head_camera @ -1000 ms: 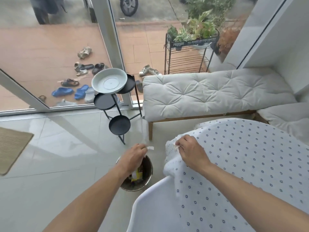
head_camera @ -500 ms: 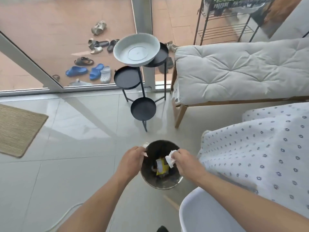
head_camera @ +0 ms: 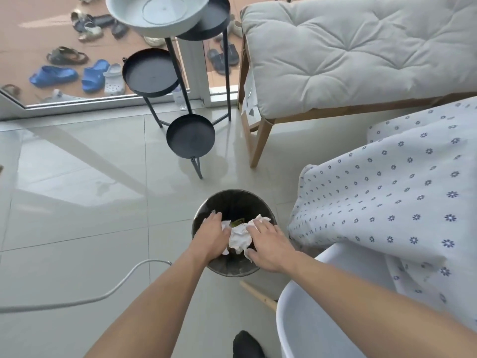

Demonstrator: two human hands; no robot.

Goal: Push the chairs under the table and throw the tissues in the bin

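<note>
A round dark bin [head_camera: 233,196] stands on the tiled floor, just left of the table under its dotted cloth [head_camera: 400,189]. Crumpled white tissues [head_camera: 240,237] lie over the bin's opening, between my two hands. My left hand [head_camera: 211,236] is flat over the bin's left side with its fingers stretched out. Over the right side, my right hand [head_camera: 268,244] has its fingers spread and rests on the tissues' edge. Whether the tissues still touch my palms is hidden. A white shell chair [head_camera: 309,321] sits at the lower right, partly under the cloth.
A black tiered plant stand [head_camera: 191,135] holding a pale dish [head_camera: 157,14] stands beyond the bin. A cushioned wooden bench [head_camera: 348,52] fills the upper right. A grey cable [head_camera: 116,288] runs across the floor at left. Shoes lie outside the glass door [head_camera: 64,73].
Both hands came down over the bin and their fingers spread. The right hand left the tablecloth with a tissue one second ago. The view tilted down and closer.
</note>
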